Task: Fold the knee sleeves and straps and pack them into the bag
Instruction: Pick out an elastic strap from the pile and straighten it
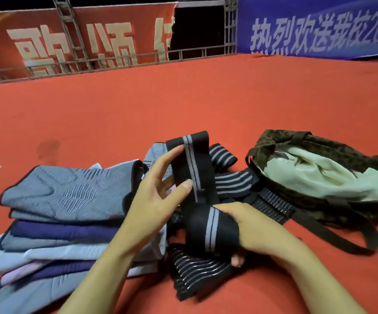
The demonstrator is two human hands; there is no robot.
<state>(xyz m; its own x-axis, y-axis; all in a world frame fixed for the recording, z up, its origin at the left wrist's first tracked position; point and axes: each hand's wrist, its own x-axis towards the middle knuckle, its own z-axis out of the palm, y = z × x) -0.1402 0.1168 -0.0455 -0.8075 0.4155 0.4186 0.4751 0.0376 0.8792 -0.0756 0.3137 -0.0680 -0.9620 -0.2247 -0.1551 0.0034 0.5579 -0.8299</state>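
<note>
A: Where is the black strap [191, 168] found relative to the hands?

B: It is held between both. Its upper length is pinched by the left hand [158, 196], with the thumb laid on the front near the grey centre stripe and the fingers placed behind the left edge. Its lower part is wrapped over the right hand [247, 225], whose fingers are curled under the fabric, so it is gripped there. The strap is stretched upright from the right hand to above the left fingertips.

A: Are the hands kept together or apart?

B: They are set close, the left above and left of the right, joined only by the strap.

A: What is seen of the other task items?

B: A pile of knee sleeves [70, 193], grey on top with navy and pale blue ones beneath, is stacked on the red carpet [183, 98] to the left of the left hand. More striped straps [231, 182] are heaped just behind and below the hands, one of them lying under the right wrist. The bag [324, 175], dark and patterned with a pale green lining, is lain open on the carpet to the right of the hands, near the straps, with its handle loop [360, 241] trailed toward the viewer.

A: And behind all that?

B: A red banner [36, 41] and a blue banner [319, 30], both printed with large characters, are hung on a metal frame along the far edge of the carpet
</note>
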